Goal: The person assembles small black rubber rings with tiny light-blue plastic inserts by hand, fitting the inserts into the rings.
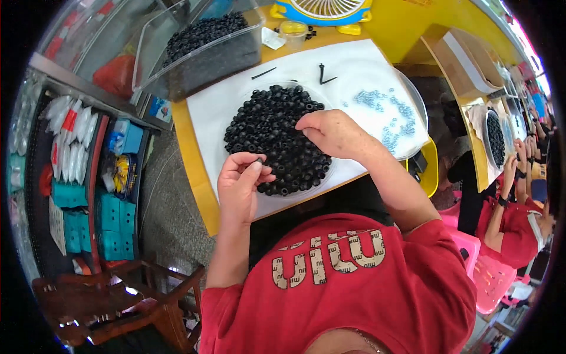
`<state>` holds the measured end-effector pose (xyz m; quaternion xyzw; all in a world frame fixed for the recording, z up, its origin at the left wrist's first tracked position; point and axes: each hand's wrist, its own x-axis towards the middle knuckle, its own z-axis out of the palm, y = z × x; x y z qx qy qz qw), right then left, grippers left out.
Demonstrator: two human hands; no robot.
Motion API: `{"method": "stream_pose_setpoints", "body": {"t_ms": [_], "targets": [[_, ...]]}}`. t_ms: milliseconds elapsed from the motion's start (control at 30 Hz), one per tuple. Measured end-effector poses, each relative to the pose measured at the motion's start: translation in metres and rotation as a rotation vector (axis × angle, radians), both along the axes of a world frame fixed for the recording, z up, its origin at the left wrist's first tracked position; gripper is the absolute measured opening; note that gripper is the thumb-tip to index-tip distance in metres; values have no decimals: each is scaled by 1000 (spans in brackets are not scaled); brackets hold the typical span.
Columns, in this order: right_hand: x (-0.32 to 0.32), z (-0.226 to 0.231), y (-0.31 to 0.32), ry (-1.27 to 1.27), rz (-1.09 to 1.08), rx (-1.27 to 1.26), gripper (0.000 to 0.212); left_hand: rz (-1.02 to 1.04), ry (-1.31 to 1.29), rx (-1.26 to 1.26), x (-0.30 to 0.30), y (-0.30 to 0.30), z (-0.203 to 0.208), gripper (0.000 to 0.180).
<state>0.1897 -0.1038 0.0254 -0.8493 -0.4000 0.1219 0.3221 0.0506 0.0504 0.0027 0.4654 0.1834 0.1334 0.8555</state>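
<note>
A heap of small black round pieces (277,127), some showing a hole in the middle, fills a shallow clear round tray (321,187) in front of me. My left hand (240,180) is at the heap's near left edge, thumb and fingers pinching one small black piece (260,160). Over the heap's right side, my right hand (337,134) has its thumb and forefinger pressed together; whatever is between them is hidden. The tray rests on a white sheet (203,112). Small clear rings (392,118) lie scattered on the sheet to the right.
A clear bin (221,74) of black pieces stands at the back left. Thin black pins (323,75) lie behind the tray. At the back are a small clear cup (293,34) and a blue-and-yellow fan (321,10). Another person (510,230) works at the far right.
</note>
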Motion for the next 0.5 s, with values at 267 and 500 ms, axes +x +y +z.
{"method": "stream_pose_setpoints", "body": {"t_ms": [267, 500], "targets": [[-25, 0, 16, -354, 332, -251, 33, -49, -5, -31, -7, 8, -6, 10], [-4, 5, 1, -169, 66, 7, 18, -122, -29, -13, -10, 10, -10, 9]]}}
